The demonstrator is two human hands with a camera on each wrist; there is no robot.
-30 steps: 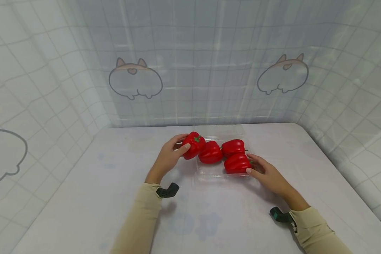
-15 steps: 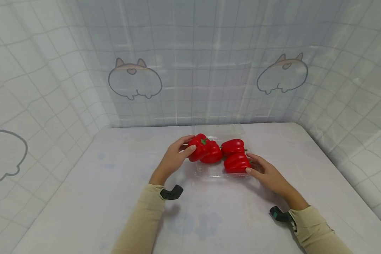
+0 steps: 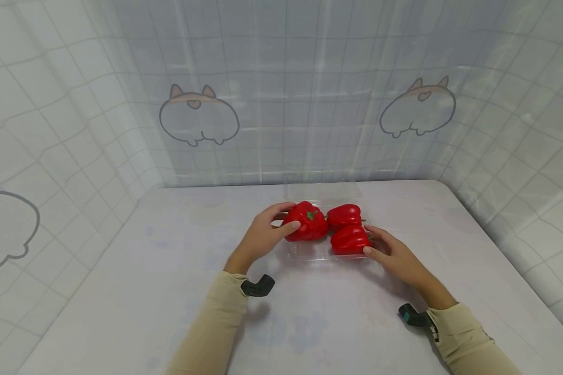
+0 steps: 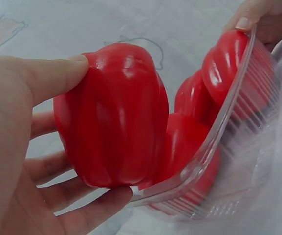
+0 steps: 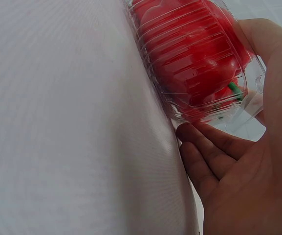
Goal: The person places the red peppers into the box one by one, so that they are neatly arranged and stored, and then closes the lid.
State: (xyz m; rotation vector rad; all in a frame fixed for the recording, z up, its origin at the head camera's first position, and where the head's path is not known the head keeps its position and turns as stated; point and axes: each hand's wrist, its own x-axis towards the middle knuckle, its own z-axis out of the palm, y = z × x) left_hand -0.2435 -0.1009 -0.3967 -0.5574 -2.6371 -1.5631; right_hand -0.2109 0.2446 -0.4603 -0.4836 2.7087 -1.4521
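Observation:
In the head view my left hand (image 3: 262,235) holds a red bell pepper (image 3: 304,221) by its side, green stem showing, over the left end of a clear plastic container (image 3: 311,255). The left wrist view shows the thumb on top of this pepper (image 4: 112,115) and the fingers under it, just outside the container's rim (image 4: 222,128). Another pepper lies mostly behind it; two more, a rear pepper (image 3: 344,216) and a front pepper (image 3: 349,240), fill the right side. My right hand (image 3: 396,256) grips the container's right end, thumb at the rim, fingers (image 5: 204,152) along the outside.
The container's clear lid (image 3: 321,191) lies folded open behind it. A pale cloth covers the table (image 3: 192,291), and a tile-patterned curtain (image 3: 286,94) stands at the back and both sides. A dark wrist device (image 3: 258,286) sits below my left hand.
My left hand has moved right and slightly down with its pepper, which now overlaps the left pepper in the container. The right hand has stayed put.

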